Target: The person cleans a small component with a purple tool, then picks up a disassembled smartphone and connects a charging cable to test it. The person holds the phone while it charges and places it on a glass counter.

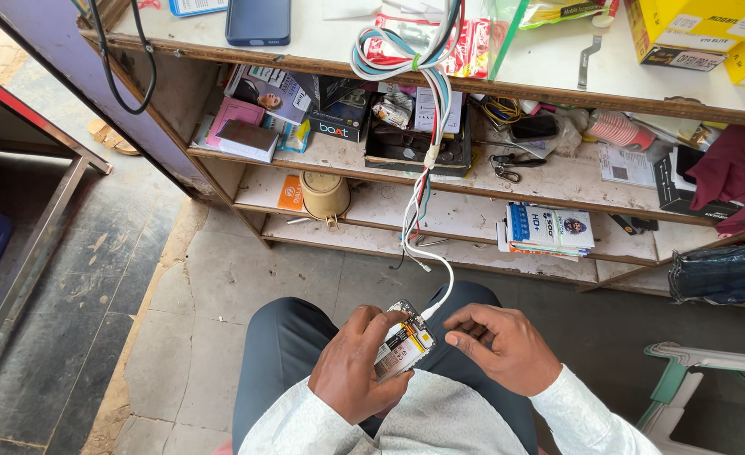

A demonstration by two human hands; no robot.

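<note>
Left hand hides much of the opened phone; yellow boxes cropped.

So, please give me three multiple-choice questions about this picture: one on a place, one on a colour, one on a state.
1. Where does the dark blue phone lie?
A. on the top counter
B. on the floor
C. on the person's lap

2. What colour is the cable plugged into the opened phone?
A. black
B. white
C. yellow

3. In what state is the phone held by the left hand?
A. sealed in a box
B. whole, with its back cover on
C. opened, with its inner parts showing

Answers:
1 A, it rests flat on the top counter.
2 B, a white lead runs down to its top end.
3 C, the battery and board are bare, with the right hand beside it.
</note>
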